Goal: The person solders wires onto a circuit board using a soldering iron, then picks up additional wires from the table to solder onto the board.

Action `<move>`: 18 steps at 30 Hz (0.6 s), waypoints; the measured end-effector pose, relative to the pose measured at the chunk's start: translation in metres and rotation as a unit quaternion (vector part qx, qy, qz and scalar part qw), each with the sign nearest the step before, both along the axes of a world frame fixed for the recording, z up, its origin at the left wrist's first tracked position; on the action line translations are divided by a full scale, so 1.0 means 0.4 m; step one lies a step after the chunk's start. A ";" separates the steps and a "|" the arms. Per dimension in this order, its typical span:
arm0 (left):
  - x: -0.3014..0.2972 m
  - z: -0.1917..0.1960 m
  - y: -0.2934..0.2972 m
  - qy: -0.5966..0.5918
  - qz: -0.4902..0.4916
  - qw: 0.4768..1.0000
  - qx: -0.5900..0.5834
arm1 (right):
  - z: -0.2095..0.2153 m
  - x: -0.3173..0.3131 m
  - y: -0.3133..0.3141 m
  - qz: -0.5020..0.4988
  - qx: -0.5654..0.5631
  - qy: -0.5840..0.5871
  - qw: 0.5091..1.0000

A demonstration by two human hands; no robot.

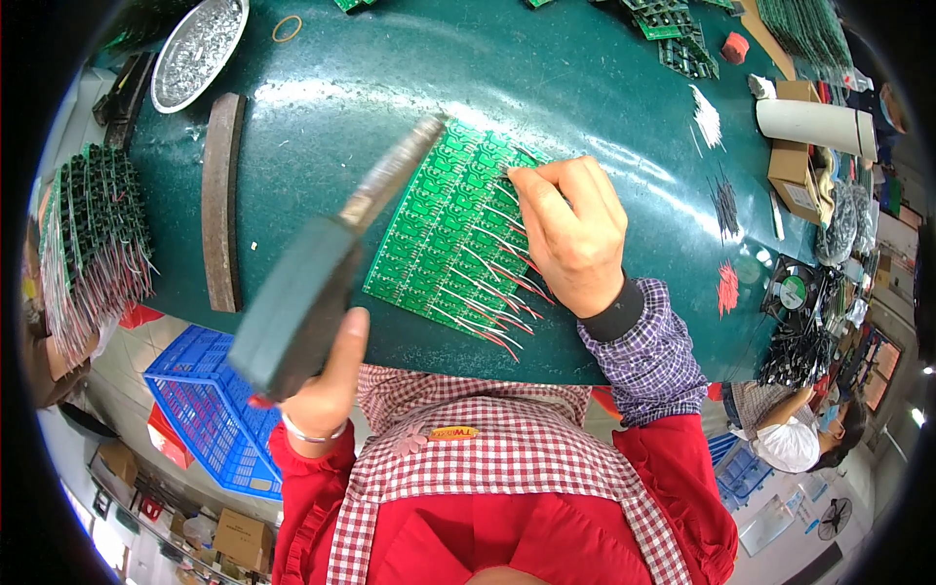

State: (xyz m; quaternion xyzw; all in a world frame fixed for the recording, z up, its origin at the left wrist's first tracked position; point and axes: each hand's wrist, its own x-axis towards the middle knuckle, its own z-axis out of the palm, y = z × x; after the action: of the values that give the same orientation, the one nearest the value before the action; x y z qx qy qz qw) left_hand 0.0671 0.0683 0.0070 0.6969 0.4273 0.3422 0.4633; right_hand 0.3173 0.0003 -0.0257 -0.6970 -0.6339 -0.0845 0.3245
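Note:
My left hand (331, 382) is wrapped round the handle of a dark green soldering gun (302, 292), smeared by motion. Its metal barrel points up and right, with the tip over the far left edge of a green circuit board panel (419, 244). That panel lies tilted on the table, and several red and white wires (497, 317) stick out along its right and near side. At the panel's far right edge my right hand (575, 229) is closed in a pinch on a thin wire, mostly hidden by the fingertips.
Left on the green table (312, 146) are a curved bar (223, 205), a metal dish of small shiny parts (202, 51) and wired boards (97, 229). White (706, 119), black (724, 207) and red wires (727, 289) lie right, near a small fan (792, 289). A blue crate (210, 405) stands below.

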 end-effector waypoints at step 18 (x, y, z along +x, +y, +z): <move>0.011 0.047 0.057 -0.106 0.170 0.980 -0.013 | 0.001 -0.002 -0.002 -0.001 0.001 0.010 1.000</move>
State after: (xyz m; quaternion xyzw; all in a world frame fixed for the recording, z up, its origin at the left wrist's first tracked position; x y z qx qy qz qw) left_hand 0.0717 0.0912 0.0257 0.5678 0.4920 0.4825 0.4502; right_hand 0.3165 -0.0004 -0.0254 -0.6984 -0.6298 -0.0785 0.3308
